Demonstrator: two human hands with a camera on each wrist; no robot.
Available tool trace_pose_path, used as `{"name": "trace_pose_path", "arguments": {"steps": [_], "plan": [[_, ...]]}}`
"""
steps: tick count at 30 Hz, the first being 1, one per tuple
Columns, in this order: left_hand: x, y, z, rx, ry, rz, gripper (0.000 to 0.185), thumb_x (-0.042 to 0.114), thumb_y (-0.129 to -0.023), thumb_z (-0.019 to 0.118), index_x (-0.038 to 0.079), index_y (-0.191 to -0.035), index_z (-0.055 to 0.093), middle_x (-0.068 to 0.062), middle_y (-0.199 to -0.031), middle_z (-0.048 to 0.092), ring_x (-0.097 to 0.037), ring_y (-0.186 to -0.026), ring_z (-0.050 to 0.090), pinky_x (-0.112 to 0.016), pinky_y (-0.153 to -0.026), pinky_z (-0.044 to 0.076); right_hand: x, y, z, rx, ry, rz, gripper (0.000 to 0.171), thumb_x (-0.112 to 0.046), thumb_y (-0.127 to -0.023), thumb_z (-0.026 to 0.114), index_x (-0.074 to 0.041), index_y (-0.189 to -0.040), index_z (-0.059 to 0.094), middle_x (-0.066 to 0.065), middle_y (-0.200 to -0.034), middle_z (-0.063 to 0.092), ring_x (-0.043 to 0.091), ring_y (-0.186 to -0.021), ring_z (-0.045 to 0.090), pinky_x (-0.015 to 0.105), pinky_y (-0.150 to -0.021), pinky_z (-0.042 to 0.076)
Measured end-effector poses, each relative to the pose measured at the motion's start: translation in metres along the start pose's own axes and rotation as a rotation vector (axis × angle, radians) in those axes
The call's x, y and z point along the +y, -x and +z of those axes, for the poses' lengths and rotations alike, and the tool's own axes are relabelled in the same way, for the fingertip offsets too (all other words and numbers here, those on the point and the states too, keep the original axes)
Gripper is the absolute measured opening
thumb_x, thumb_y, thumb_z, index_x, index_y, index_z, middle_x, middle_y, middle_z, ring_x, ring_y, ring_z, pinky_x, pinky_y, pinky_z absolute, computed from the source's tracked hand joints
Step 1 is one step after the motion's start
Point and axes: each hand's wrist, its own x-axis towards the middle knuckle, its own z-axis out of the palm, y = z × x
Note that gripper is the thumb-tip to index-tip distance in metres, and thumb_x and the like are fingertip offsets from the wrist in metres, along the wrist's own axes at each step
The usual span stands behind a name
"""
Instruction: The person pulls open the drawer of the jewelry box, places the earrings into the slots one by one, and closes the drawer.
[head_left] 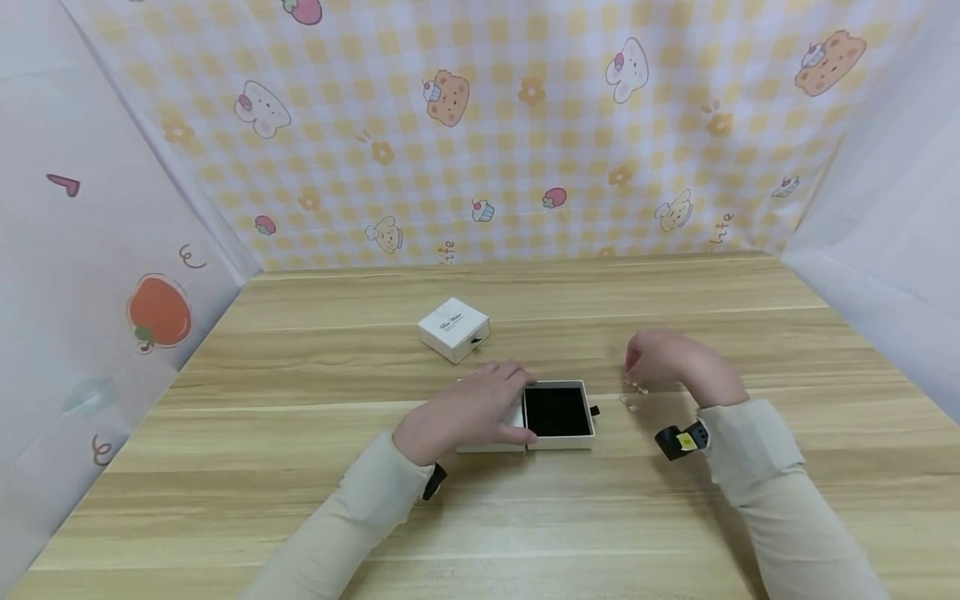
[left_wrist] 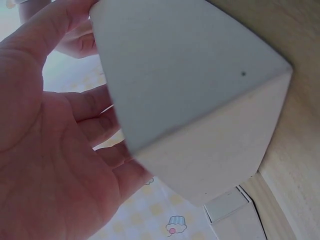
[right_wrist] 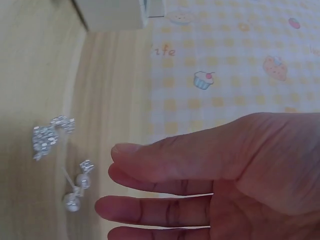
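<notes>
My left hand (head_left: 480, 408) grips a white jewellery box (left_wrist: 200, 60) at its outer sleeve, thumb along the near side and fingers at the far side. The box's drawer (head_left: 591, 443) is pulled out to the right, showing a black lining (head_left: 557, 412) and a small black pull tab (head_left: 595, 411). To the right of it, my right hand (head_left: 663, 358) hovers low over the table, thumb and index finger close together and nothing visible between them. Beside its fingertips lie a sparkling silver earring (right_wrist: 45, 140) and an earring with pearls (right_wrist: 73, 200).
A second white box (head_left: 453, 327) with dark lettering and a black tab stands behind the drawer box. The wooden table (head_left: 525, 533) meets a checked cloth backdrop (head_left: 510, 125), with white cloth walls at both sides.
</notes>
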Motion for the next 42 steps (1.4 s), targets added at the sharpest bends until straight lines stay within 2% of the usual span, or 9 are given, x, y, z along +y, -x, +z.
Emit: {"name": "trace_pose_path", "arguments": {"steps": [5, 13, 26, 34, 42], "plan": [[-0.001, 0.000, 0.001, -0.004, 0.000, -0.003, 0.070, 0.049, -0.082, 0.065, 0.008, -0.134, 0.045, -0.004, -0.134, 0.047, -0.021, -0.126, 0.041, -0.034, -0.105, 0.035, 0.002, -0.004, 0.005, 0.006, -0.017, 0.044, 0.014, -0.012, -0.077, 0.067, -0.001, -0.083, 0.063, 0.008, -0.083, 0.061, 0.021, -0.075, 0.053, 0.032, -0.066, 0.044], [-0.001, 0.000, 0.001, -0.002, -0.006, 0.005, 0.070, 0.049, -0.082, 0.065, 0.008, -0.134, 0.044, -0.004, -0.134, 0.047, -0.022, -0.126, 0.042, -0.034, -0.106, 0.035, 0.003, -0.006, 0.008, -0.014, -0.018, 0.079, 0.010, -0.010, -0.078, 0.067, -0.002, -0.083, 0.063, 0.007, -0.081, 0.060, 0.020, -0.073, 0.052, 0.030, -0.063, 0.043], [0.000, -0.001, 0.000, -0.015, 0.002, -0.012, 0.071, 0.049, -0.082, 0.065, 0.009, -0.136, 0.043, -0.003, -0.136, 0.046, -0.021, -0.128, 0.040, -0.033, -0.107, 0.034, 0.004, -0.009, 0.011, -0.015, 0.007, 0.071, 0.007, -0.008, -0.077, 0.067, -0.003, -0.078, 0.063, 0.006, -0.077, 0.059, 0.019, -0.069, 0.050, 0.029, -0.061, 0.041], [-0.001, 0.000, 0.001, -0.013, 0.009, -0.021, 0.069, 0.048, -0.082, 0.065, 0.010, -0.135, 0.044, -0.002, -0.135, 0.045, -0.021, -0.128, 0.040, -0.034, -0.106, 0.035, 0.004, -0.010, 0.011, -0.011, 0.010, 0.077, 0.010, -0.007, -0.076, 0.065, 0.000, -0.083, 0.063, 0.008, -0.081, 0.061, 0.020, -0.071, 0.053, 0.029, -0.061, 0.043], [0.000, 0.000, 0.000, -0.013, -0.001, -0.014, 0.069, 0.049, -0.082, 0.065, 0.009, -0.135, 0.044, -0.003, -0.135, 0.046, -0.021, -0.127, 0.041, -0.034, -0.105, 0.036, 0.005, -0.010, 0.011, -0.017, 0.012, 0.070, 0.003, -0.006, -0.076, 0.062, -0.003, -0.074, 0.062, 0.003, -0.069, 0.055, 0.015, -0.062, 0.047, 0.025, -0.055, 0.038]]}}
